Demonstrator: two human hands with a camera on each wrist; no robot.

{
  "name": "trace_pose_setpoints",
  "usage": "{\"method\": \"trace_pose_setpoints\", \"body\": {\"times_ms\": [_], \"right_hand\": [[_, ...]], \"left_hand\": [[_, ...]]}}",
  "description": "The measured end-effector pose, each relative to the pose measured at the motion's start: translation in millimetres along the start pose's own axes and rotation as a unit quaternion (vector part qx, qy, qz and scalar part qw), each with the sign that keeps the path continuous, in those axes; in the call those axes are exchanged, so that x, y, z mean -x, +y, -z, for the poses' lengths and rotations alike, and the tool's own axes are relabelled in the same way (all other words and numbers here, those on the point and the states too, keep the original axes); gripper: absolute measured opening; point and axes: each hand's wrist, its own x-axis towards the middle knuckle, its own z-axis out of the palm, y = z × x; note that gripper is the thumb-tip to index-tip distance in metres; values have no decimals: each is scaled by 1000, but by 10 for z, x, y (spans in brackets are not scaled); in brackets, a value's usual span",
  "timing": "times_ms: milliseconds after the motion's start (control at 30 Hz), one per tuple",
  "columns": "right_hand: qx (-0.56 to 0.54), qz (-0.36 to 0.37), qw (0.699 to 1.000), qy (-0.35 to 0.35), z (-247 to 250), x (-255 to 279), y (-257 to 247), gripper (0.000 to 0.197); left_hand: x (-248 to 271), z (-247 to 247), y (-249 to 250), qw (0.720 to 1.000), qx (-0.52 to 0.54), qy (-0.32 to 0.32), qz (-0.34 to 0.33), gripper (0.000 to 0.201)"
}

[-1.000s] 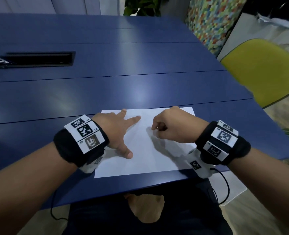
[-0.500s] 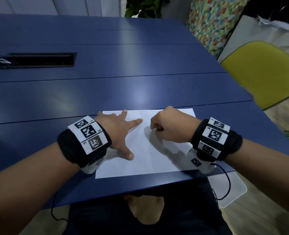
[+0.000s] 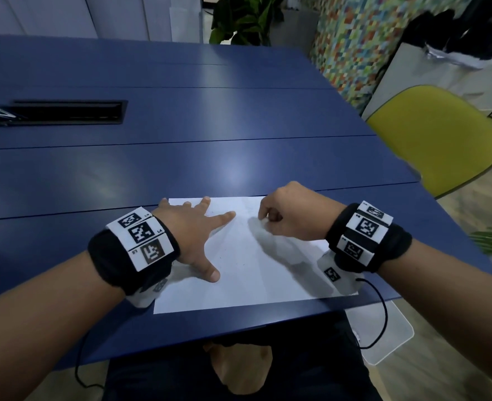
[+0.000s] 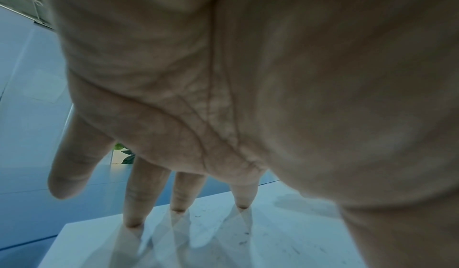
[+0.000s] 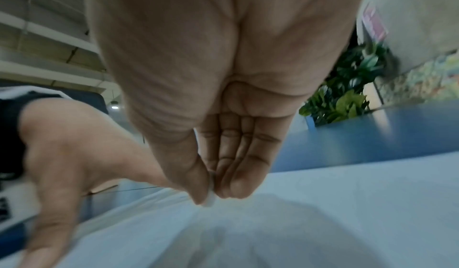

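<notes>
A black recessed slot point(image 3: 65, 112) sits far back left in the blue surface point(image 3: 181, 169); what it holds is unclear. A white sheet of paper point(image 3: 268, 270) lies flat at the near edge. The left hand point(image 3: 192, 235) lies open on it, its straight, spread fingertips point(image 4: 134, 223) pressing down. The right hand point(image 3: 291, 218), fingers curled, pinches a small white piece point(image 5: 209, 198) against the paper.

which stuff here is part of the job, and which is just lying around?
In use: white sheet; left hand, fingers straight, pressing on it; right hand, pinching a small white piece.
Lying about: yellow chair; potted plant; black cable slot in the blue table.
</notes>
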Motion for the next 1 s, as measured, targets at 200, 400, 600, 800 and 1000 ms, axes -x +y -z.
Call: {"method": "trace_pose_setpoints", "body": {"times_ms": [200,400,600,800,1000], "right_hand": [[-1,-22,1000,-5,-54,111,181,11],[17,0,1000,-20,-86,263,104,15],[12,19,999,-48,-170,422,-39,17],[-5,38,998,-59,-137,428,-92,19],[-33,12,999,-15,-15,171,-22,14]], "left_hand": [[-38,-36,-118,1000,11,11,-8,145],[-132,23,-305,999,-9,21,40,136],[-90,81,-299,997,-21,62,39,108],[-55,92,-225,996,0,93,15,77],[16,102,-125,998,59,27,-8,101]]}}
